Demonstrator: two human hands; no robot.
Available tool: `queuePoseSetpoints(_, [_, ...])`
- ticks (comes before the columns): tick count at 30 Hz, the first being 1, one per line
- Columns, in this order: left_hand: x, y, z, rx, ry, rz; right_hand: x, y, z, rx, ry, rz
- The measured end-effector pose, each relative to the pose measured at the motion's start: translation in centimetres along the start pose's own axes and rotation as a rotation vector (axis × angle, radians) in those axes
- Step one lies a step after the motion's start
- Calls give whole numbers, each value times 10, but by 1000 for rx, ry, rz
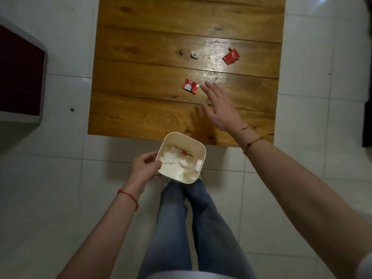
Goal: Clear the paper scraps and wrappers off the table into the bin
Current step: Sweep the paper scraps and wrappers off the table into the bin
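A small cream bin (198,150) hangs just below the near edge of the wooden table (141,57), with white paper and a red wrapper inside. My left hand (144,167) grips its left rim. Above the table's near half my right hand (218,106) stretches out with fingers apart and holds nothing. Its fingertips are just right of a red wrapper with a white patch (190,86). A second red wrapper (231,56) lies farther back to the right. A small white paper scrap (193,54) lies near the table's middle.
White floor tiles surround the table. A dark red cabinet with a pale frame (20,77) stands to the left. My legs in blue jeans (191,228) are below the bin. A dark object (367,121) sits at the right edge.
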State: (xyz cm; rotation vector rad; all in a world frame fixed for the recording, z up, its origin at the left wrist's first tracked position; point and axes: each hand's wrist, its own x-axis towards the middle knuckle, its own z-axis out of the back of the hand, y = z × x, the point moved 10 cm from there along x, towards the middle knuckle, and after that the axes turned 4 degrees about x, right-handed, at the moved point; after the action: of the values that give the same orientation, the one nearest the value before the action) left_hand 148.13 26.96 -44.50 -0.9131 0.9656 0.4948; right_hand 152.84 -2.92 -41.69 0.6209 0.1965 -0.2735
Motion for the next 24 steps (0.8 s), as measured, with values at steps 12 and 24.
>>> queuePoseSetpoints(12, [74,71,-33,-15,21,115,63,-25,-70,-122,81,120])
queuePoseSetpoints(24, [89,93,-51,-200,-52,208,51,-14,-97,-20,140,201])
